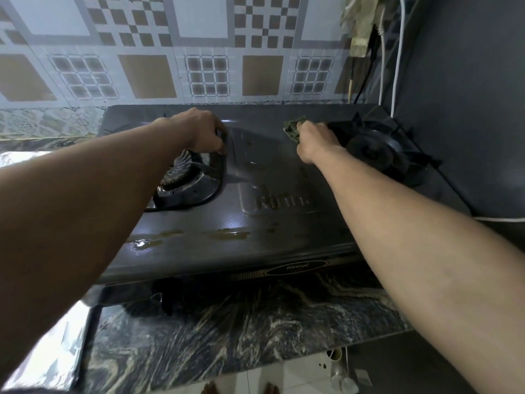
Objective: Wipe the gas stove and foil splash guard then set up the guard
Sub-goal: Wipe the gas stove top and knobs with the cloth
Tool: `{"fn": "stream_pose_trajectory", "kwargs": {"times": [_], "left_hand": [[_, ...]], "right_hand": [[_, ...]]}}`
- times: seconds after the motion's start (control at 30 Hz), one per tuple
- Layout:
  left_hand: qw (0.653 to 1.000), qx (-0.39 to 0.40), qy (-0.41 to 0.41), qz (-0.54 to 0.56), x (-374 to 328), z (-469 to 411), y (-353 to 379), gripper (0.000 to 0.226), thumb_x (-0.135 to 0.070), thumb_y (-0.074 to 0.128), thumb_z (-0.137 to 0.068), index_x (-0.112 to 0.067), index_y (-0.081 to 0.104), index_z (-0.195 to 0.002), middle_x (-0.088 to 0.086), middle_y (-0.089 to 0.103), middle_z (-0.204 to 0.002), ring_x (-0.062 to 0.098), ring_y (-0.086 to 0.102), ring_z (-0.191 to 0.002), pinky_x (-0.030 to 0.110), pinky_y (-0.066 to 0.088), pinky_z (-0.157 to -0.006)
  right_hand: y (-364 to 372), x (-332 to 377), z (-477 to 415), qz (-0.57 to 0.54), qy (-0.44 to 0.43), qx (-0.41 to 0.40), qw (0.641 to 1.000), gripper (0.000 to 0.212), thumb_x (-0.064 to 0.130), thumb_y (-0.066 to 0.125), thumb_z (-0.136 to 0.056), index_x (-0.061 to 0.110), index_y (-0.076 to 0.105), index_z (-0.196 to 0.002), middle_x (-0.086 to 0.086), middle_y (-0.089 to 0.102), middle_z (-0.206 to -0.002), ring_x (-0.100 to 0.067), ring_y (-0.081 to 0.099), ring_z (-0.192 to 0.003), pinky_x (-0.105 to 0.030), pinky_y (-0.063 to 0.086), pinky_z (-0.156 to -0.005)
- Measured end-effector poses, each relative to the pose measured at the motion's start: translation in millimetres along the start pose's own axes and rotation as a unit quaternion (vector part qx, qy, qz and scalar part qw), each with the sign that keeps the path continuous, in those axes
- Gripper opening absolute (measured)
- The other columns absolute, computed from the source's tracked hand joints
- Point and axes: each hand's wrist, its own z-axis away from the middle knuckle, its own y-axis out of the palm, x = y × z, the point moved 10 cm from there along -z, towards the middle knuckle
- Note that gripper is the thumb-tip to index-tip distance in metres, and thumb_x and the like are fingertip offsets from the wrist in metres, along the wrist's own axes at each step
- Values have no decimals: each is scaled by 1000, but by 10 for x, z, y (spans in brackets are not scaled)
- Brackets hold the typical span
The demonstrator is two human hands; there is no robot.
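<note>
Stove-wiping is under way: the right hand (315,140) bunches a green cloth (292,128) on the gas stove (255,177) at centre frame, its grip closed on the cloth. The left hand (203,132) steadies the left burner's rim, fingers curled. The foil guard (54,336) lies lower left. Next, likely, the greasy front smears (230,234).

Home kitchen, gas stove (255,194), tiled wall (176,52), marble counter (227,331)

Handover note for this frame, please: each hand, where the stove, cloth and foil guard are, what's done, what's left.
Left hand: gripping the left burner's rim, steadying the stove.
Right hand: pressing a green cloth on the stove top near the back, beside the right burner.
Foil guard: lying flat on the counter, left of the stove.
Done: wiping is underway.
Left: yellowish spill along the front edge, the guard's wipe, then standing it up.
</note>
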Motion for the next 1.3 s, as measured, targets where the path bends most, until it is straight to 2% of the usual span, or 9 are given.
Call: {"fn": "stream_pose_trajectory", "kwargs": {"times": [0.27,0.37,0.47,0.67,0.8,0.97,1.17,1.23,1.3], "left_hand": [[1000,9,-3,-14,0,46,7,47,-44,69,-84,-33,64,-129,6,68,-116,28,58,-100,42,51,-90],[1000,4,-6,-15,3,78,-21,42,-43,69,-82,-35,67,-123,3,68,-117,25,55,-98,40,50,-92],[1000,0,-12,-11,6,95,-30,40,-43,68,-81,-38,68,-121,2,68,-119,27,58,-105,42,50,-95],[1000,9,-23,-5,40,135,4,50,-47,67,-78,-41,61,-128,4,67,-121,28,58,-105,47,51,-97],[999,13,-30,-8,63,180,24,70,-55,66,-76,-43,46,-142,7,63,-127,32,58,-112,50,48,-100],[1000,7,-11,11,-38,388,9,64,-55,63,-87,-33,47,-145,12,59,-134,34,54,-121,44,44,-103],[1000,4,-9,-23,-175,693,74,64,-61,60,-86,-31,52,-143,10,50,-147,32,47,-132,41,40,-107],[998,2,-16,-63,-203,768,136,66,-69,57,-83,-33,56,-139,10,43,-152,33,40,-137,50,34,-112],[995,2,-20,-99,-215,819,216,68,-74,51,-82,-35,56,-138,7,34,-157,34,23,-146,66,18,-115]], "right_hand": [[19,299,225,-23,-51,-10,998,50,3,52,-95,13,47,-143,-16,55,-135,-34,55,-120,-40,48,-93],[51,565,307,-44,-85,6,995,51,0,50,-95,15,46,-144,-17,52,-140,-35,52,-124,-40,45,-99],[89,784,393,-58,-110,17,992,54,-3,51,-92,17,49,-142,-17,52,-139,-36,52,-124,-40,45,-100],[177,884,561,-67,-118,52,989,55,0,44,-94,24,47,-143,-15,50,-140,-37,50,-126,-41,44,-102],[201,793,618,-69,-97,61,991,67,-3,43,-91,30,38,-150,-13,44,-148,-35,47,-130,-42,41,-105],[110,620,673,-75,-65,40,994,48,0,48,-94,17,53,-138,-18,54,-134,-37,55,-119,-43,47,-100],[106,503,709,-79,-57,41,994,47,-1,48,-95,15,53,-139,-17,56,-134,-36,56,-118,-42,46,-101],[97,477,715,-82,-62,37,994,46,0,48,-95,13,53,-139,-17,57,-133,-36,57,-116,-41,47,-100],[96,464,730,-78,-69,37,994,46,0,48,-95,12,53,-139,-18,57,-133,-36,58,-115,-40,48,-99]]}}
